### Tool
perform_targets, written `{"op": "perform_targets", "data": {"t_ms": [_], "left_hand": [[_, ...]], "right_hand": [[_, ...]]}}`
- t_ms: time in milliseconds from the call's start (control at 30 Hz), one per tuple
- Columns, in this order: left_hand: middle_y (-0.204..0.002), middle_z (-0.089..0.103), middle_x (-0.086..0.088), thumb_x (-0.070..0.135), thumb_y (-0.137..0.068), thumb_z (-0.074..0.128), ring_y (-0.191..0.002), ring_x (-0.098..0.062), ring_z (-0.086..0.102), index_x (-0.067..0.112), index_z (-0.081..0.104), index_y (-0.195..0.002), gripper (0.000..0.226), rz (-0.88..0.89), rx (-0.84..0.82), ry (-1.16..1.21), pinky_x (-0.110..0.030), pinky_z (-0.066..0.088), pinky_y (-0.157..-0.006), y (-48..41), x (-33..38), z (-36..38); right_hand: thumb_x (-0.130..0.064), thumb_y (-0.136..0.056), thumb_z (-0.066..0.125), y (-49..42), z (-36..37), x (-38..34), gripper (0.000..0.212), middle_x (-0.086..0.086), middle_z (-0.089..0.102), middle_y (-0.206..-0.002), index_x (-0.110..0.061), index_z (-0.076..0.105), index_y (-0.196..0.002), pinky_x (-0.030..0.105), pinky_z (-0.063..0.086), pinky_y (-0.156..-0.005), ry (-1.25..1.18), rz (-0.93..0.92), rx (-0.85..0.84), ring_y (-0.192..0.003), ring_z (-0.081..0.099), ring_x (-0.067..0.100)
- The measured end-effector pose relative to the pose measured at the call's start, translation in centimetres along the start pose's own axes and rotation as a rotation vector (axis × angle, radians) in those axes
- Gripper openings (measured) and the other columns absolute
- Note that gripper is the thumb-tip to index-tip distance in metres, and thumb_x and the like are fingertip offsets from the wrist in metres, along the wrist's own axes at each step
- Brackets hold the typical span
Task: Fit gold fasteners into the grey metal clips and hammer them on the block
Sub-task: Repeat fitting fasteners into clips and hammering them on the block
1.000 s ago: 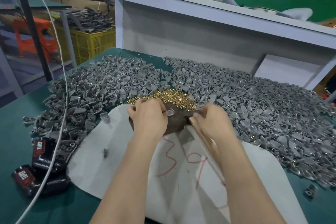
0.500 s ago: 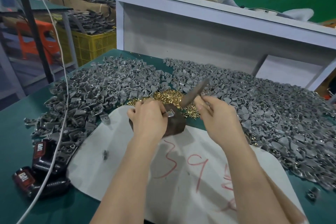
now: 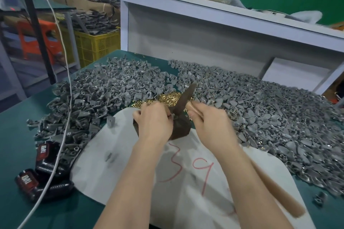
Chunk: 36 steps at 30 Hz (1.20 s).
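Note:
A dark brown block (image 3: 181, 128) stands on a white sheet (image 3: 121, 156) at the table's middle. My left hand (image 3: 153, 119) rests curled over the block's top and pinches a grey clip that it mostly hides. My right hand (image 3: 209, 122) grips a hammer's wooden handle (image 3: 275, 189). The dark hammer head (image 3: 185, 98) is blurred and points down at the block's top beside my left fingers. Behind the block lies a small heap of gold fasteners (image 3: 167, 97).
Heaps of grey clips (image 3: 260, 109) cover the green table (image 3: 18, 126) at left, back and right. Two black-and-red battery packs (image 3: 44, 156) and a white cable (image 3: 61, 135) lie at front left. A white shelf (image 3: 223, 15) rises behind. Loose clips (image 3: 110, 121) lie on the sheet.
The hammer was down at the block a second ago, rose above it half a second ago, and its head now swings down toward the block again. My left hand has stayed on the block.

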<state>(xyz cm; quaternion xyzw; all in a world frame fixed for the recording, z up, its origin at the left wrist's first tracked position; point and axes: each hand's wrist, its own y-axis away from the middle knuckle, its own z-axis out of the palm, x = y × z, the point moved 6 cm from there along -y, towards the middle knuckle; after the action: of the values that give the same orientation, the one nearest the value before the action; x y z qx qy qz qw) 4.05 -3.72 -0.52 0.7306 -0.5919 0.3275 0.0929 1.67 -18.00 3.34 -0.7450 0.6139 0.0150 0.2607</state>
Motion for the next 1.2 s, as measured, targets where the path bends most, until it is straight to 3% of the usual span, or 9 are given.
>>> {"op": "perform_targets", "data": {"t_ms": [167, 267, 333, 467, 600, 767, 900, 1000, 1200], "left_hand": [[-0.100, 0.066, 0.002, 0.025, -0.088, 0.061, -0.109, -0.024, 0.046, 0.024, 0.071, -0.086, 0.011, -0.019, 0.018, 0.035, -0.035, 0.024, -0.083, -0.2, -0.1, 0.1], [-0.100, 0.065, 0.001, 0.025, -0.089, 0.059, -0.108, -0.026, 0.046, 0.024, 0.072, -0.089, 0.013, 0.001, 0.003, -0.008, -0.035, 0.025, -0.082, 0.0, 0.1, 0.0], [-0.100, 0.065, 0.001, 0.025, -0.089, 0.058, -0.107, -0.025, 0.046, 0.025, 0.072, -0.088, 0.014, 0.000, 0.002, -0.015, -0.035, 0.023, -0.080, 0.1, 0.1, 0.0], [-0.102, 0.065, 0.003, 0.024, -0.089, 0.060, -0.109, -0.024, 0.045, 0.026, 0.070, -0.085, 0.011, -0.012, -0.006, 0.024, -0.034, 0.021, -0.081, 0.0, 0.0, 0.1], [-0.103, 0.065, 0.002, 0.024, -0.090, 0.058, -0.110, -0.025, 0.045, 0.023, 0.072, -0.091, 0.014, 0.001, -0.014, -0.013, -0.036, 0.026, -0.084, 0.0, 0.2, 0.1], [-0.100, 0.066, 0.002, 0.025, -0.089, 0.060, -0.108, -0.024, 0.045, 0.024, 0.072, -0.088, 0.012, -0.014, 0.005, 0.007, -0.034, 0.021, -0.080, -0.1, 0.0, 0.0], [-0.100, 0.065, 0.002, 0.024, -0.089, 0.059, -0.109, -0.025, 0.046, 0.025, 0.071, -0.092, 0.013, 0.005, 0.003, -0.007, -0.035, 0.023, -0.080, 0.0, 0.2, -0.1], [-0.100, 0.065, 0.003, 0.025, -0.090, 0.057, -0.109, -0.025, 0.046, 0.025, 0.072, -0.092, 0.015, 0.005, 0.000, -0.023, -0.035, 0.024, -0.081, 0.1, 0.0, -0.2], [-0.102, 0.065, 0.004, 0.024, -0.091, 0.058, -0.110, -0.024, 0.044, 0.027, 0.072, -0.091, 0.014, -0.006, -0.001, 0.000, -0.035, 0.021, -0.079, 0.3, 0.2, -0.3]], "right_hand": [[-0.036, -0.097, 0.049, -0.3, -2.4, -0.1, 0.031, 0.000, 0.071, -0.105, -0.027, 0.060, -0.124, 0.030, 0.051, -0.083, -0.163, -0.012, 0.280, -0.092, 0.066, 0.022], [-0.038, -0.097, 0.047, -0.4, 0.0, -0.5, 0.030, 0.003, 0.070, -0.107, -0.031, 0.058, -0.124, 0.035, 0.052, -0.085, -0.001, -0.006, -0.025, -0.096, 0.064, 0.027], [-0.038, -0.096, 0.048, -0.9, -0.3, -0.8, 0.031, 0.001, 0.069, -0.109, -0.035, 0.057, -0.125, 0.033, 0.050, -0.083, 0.046, -0.017, -0.049, -0.099, 0.064, 0.028], [-0.036, -0.097, 0.048, -1.0, -3.3, -0.5, 0.030, -0.002, 0.070, -0.091, -0.032, 0.058, -0.124, 0.022, 0.042, -0.072, -0.167, -0.005, 0.330, -0.079, 0.061, 0.015], [-0.035, -0.096, 0.047, -0.2, 0.3, -0.5, 0.028, 0.006, 0.069, -0.099, -0.033, 0.057, -0.123, 0.034, 0.049, -0.079, 0.000, 0.000, -0.043, -0.092, 0.064, 0.030], [-0.034, -0.098, 0.046, -0.4, -2.4, 0.2, 0.029, 0.003, 0.071, -0.096, -0.029, 0.059, -0.123, 0.029, 0.047, -0.070, -0.169, -0.005, 0.300, -0.080, 0.062, 0.023], [-0.033, -0.096, 0.049, -0.2, 0.5, -0.4, 0.029, 0.007, 0.070, -0.102, -0.030, 0.058, -0.123, 0.035, 0.049, -0.080, -0.037, -0.021, -0.040, -0.093, 0.063, 0.032], [-0.037, -0.096, 0.047, -1.6, -0.7, 0.5, 0.027, 0.002, 0.070, -0.094, -0.029, 0.061, -0.117, 0.035, 0.051, -0.075, -0.082, -0.035, -0.003, -0.085, 0.063, 0.024], [-0.042, -0.097, 0.045, -1.8, 1.5, 6.3, 0.036, 0.005, 0.062, -0.068, -0.008, 0.055, -0.089, 0.030, 0.043, -0.051, -0.426, 0.390, -0.101, -0.047, 0.052, 0.013]]}}
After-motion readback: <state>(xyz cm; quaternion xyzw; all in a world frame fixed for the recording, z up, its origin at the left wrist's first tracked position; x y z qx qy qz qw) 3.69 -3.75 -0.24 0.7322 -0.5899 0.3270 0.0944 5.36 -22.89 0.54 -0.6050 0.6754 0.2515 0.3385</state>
